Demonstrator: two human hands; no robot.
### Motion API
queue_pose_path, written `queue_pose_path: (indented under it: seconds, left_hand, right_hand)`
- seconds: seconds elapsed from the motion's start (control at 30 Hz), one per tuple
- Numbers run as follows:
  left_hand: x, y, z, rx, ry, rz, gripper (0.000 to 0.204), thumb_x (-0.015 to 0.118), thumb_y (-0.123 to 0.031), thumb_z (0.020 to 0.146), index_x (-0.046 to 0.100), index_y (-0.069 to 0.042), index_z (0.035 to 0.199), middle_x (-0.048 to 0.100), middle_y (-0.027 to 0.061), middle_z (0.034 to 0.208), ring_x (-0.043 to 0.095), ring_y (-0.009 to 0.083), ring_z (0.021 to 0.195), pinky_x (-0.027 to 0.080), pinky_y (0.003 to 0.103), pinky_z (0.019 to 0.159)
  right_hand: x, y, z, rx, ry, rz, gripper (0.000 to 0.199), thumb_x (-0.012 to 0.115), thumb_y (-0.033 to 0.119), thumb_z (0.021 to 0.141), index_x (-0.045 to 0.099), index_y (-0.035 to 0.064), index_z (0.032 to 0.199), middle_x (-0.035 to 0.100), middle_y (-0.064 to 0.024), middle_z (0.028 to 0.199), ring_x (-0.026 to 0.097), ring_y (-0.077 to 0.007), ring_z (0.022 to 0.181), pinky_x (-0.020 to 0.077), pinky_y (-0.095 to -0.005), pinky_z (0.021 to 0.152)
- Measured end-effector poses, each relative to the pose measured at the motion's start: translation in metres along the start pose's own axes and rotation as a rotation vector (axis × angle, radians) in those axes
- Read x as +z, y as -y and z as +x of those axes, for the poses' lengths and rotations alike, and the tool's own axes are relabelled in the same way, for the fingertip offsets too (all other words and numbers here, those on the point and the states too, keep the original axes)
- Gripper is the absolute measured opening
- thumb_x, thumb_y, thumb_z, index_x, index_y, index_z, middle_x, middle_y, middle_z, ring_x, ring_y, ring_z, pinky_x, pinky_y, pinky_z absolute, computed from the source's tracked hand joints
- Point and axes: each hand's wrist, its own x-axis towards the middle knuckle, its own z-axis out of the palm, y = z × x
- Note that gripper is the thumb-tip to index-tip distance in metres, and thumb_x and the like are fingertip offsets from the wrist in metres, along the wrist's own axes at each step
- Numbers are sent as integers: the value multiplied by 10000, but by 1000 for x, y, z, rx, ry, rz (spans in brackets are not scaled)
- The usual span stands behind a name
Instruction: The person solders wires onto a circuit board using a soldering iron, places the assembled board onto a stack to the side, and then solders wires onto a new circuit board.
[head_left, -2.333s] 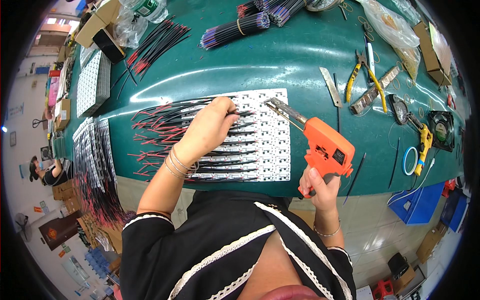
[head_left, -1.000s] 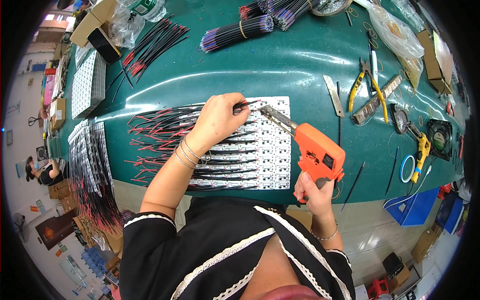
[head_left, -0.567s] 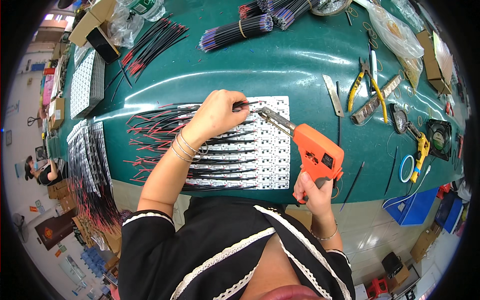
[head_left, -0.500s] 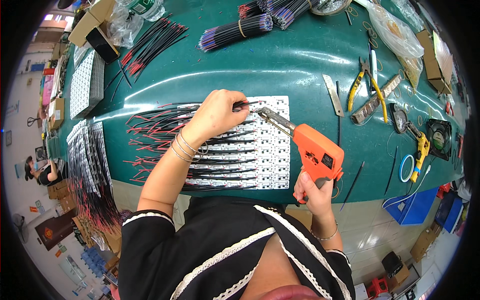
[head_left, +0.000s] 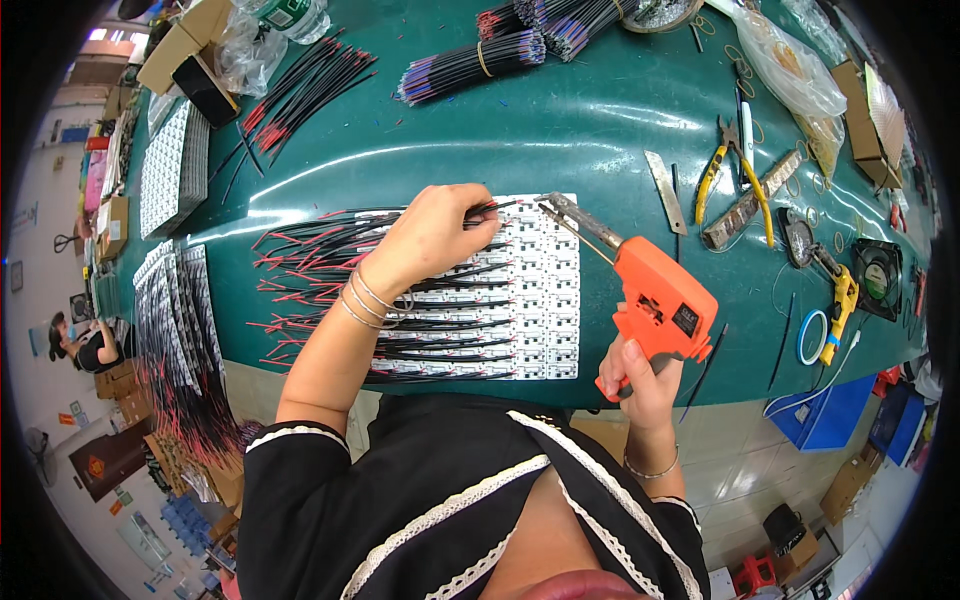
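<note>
A white circuit board panel [head_left: 562, 300] lies on the green table, with rows of black and red wires [head_left: 460, 325] running off its left side. Over its upper part my left hand [head_left: 455, 222] is closed, pinching a black wire [head_left: 503, 205] whose end rests at the board. My right hand [head_left: 640, 375] grips the handle of an orange gun-shaped soldering iron [head_left: 665, 300]. Its metal tip, with a thin solder feed tube beside it, hovers near the panel's upper right, a little right of the pinched wire's end.
Beyond the panel lie loose wires [head_left: 315, 90] and a banded wire bundle [head_left: 475, 65]. Finished-looking wired boards [head_left: 180, 320] hang over the left edge near a stack of panels [head_left: 173, 172]. To the right are yellow-handled pliers [head_left: 712, 180], a metal blade [head_left: 665, 190], a yellow tool [head_left: 843, 305] and a small fan [head_left: 878, 278].
The soldering iron in my right hand has moved to the right, its tip drawing away from the wire end. My left hand has stayed nearly in place, still pinching the wire.
</note>
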Motion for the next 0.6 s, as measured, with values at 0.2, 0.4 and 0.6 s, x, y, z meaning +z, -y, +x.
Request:
queue_pose_path:
  seconds: [0.2,0.4,0.6]
  left_hand:
    - [-4,8,-6,105,-110,9,159,575,-106,785,551,23,876,557,98,689,496,152,595,413,271,581]
    - [-6,0,-1,-62,-205,-151,132,601,-66,756,576,11,860,592,81,726,535,153,635,422,255,602]
    - [-4,2,3,30,-153,58,118,589,-101,763,596,4,817,603,101,721,525,157,581,414,267,561]
  right_hand:
    - [2,1,11,-47,-6,24,258,491,103,843,409,-50,1034,433,-28,520,404,-83,370,347,-211,351]
    - [2,1,13,-34,9,-25,343,486,106,832,392,-70,1111,428,-31,526,392,-85,368,341,-212,359]
    - [2,2,14,-2,39,-50,339,486,86,825,390,-79,1106,430,-30,522,399,-86,370,342,-217,350]
